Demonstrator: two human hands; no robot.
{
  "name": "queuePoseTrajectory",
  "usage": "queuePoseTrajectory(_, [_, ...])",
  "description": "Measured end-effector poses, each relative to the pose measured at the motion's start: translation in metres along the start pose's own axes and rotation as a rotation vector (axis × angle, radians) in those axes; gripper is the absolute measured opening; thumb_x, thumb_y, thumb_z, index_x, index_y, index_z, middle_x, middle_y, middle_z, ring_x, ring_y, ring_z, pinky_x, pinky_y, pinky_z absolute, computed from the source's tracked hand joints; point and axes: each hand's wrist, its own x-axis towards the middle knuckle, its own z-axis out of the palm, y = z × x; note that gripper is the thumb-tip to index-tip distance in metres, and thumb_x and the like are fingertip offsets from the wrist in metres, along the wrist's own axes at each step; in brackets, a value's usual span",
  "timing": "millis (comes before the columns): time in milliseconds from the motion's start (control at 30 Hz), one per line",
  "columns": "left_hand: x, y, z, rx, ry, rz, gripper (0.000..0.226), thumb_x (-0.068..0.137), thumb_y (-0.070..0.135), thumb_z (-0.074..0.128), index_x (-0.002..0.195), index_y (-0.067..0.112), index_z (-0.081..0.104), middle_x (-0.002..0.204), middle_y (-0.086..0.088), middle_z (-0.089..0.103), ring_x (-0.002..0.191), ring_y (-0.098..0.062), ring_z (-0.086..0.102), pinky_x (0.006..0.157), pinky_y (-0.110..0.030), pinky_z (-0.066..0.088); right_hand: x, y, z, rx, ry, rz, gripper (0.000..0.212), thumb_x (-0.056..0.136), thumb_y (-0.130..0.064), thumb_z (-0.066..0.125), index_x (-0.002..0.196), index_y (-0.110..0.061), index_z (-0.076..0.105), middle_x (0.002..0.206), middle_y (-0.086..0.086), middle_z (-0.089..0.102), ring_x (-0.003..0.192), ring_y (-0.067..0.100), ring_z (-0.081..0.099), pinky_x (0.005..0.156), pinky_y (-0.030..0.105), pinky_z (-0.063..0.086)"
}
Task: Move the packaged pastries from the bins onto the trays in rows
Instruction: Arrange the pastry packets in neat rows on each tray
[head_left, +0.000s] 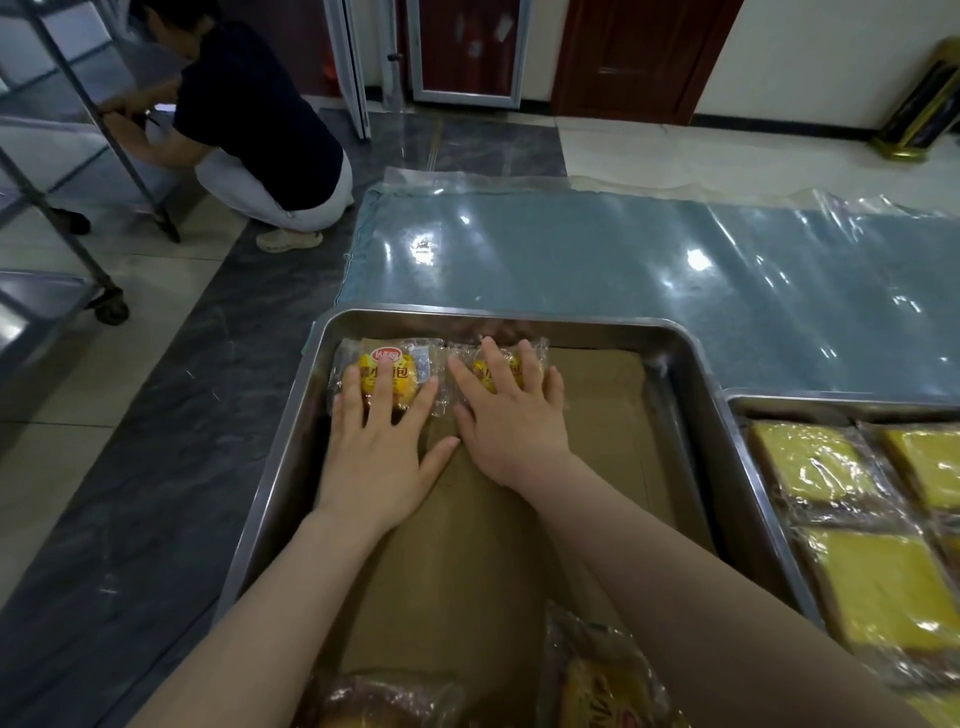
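Observation:
A steel tray (691, 374) lined with brown cardboard lies on the floor in front of me. Two packaged pastries in clear wrap with yellow labels lie side by side at its far left corner. My left hand (382, 447) lies flat with straight fingers on the left pastry (402, 366). My right hand (511, 421) presses spread fingers on the right pastry (498, 364), covering most of it. More wrapped pastries (597, 680) show at the bottom edge, close to me.
A second steel tray (748, 402) at the right holds rows of wrapped yellow cake slices (810, 460). Clear plastic sheeting (623, 260) over blue cloth covers the floor beyond. A person (260, 119) crouches at the far left by a wheeled metal rack (104, 291).

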Motion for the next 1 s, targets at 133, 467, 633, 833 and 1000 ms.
queuePoseTrajectory(133, [0.003, -0.004, 0.0, -0.025, -0.012, 0.016, 0.072, 0.083, 0.071, 0.009, 0.147, 0.04, -0.003, 0.156, -0.01, -0.014, 0.139, -0.034, -0.023, 0.108, -0.046, -0.012, 0.002, 0.0, 0.003, -0.012, 0.018, 0.009, 0.054, 0.097, -0.051, 0.02, 0.147, -0.041, 0.002, 0.159, -0.002, -0.006, 0.142, 0.034, -0.016, 0.109, 0.059, -0.006])
queuePoseTrajectory(467, [0.013, -0.01, -0.004, -0.067, -0.059, 0.051, 0.07, 0.087, 0.066, 0.02, 0.148, 0.039, -0.002, 0.154, -0.006, -0.024, 0.137, -0.029, -0.03, 0.108, -0.044, -0.016, -0.003, 0.003, 0.009, -0.027, 0.109, -0.02, 0.061, 0.095, -0.054, 0.016, 0.148, -0.036, -0.007, 0.159, 0.001, -0.013, 0.138, 0.026, -0.033, 0.103, 0.054, -0.028])
queuePoseTrajectory(633, [-0.003, -0.003, -0.03, -0.212, 0.039, 0.138, 0.07, 0.088, 0.059, 0.023, 0.147, 0.036, -0.005, 0.155, -0.001, -0.016, 0.138, -0.015, -0.023, 0.11, -0.034, -0.01, -0.017, -0.004, -0.014, 0.07, 0.197, -0.027, 0.053, 0.098, -0.041, 0.026, 0.148, -0.026, 0.02, 0.16, 0.001, 0.004, 0.144, 0.021, -0.018, 0.111, 0.053, -0.017])
queuePoseTrajectory(833, [-0.076, 0.002, -0.059, -0.416, -0.179, 0.257, 0.056, 0.092, 0.051, 0.035, 0.144, 0.042, 0.017, 0.155, 0.01, 0.01, 0.139, -0.004, -0.002, 0.111, -0.029, 0.002, -0.091, 0.013, -0.057, 0.554, -0.144, 0.137, 0.017, 0.094, -0.032, 0.051, 0.101, -0.023, 0.064, 0.101, -0.005, 0.064, 0.094, 0.015, 0.061, 0.077, 0.029, 0.05])
queuePoseTrajectory(1000, [-0.119, 0.001, -0.048, -0.45, -0.372, 0.198, 0.058, 0.092, 0.052, 0.039, 0.144, 0.044, 0.014, 0.156, 0.009, 0.005, 0.142, -0.009, 0.0, 0.115, -0.032, 0.001, -0.147, 0.038, -0.078, 0.41, -0.664, 0.116, 0.028, 0.08, -0.052, 0.065, 0.086, -0.025, 0.066, 0.078, -0.006, 0.067, 0.068, 0.005, 0.062, 0.057, 0.018, 0.046])
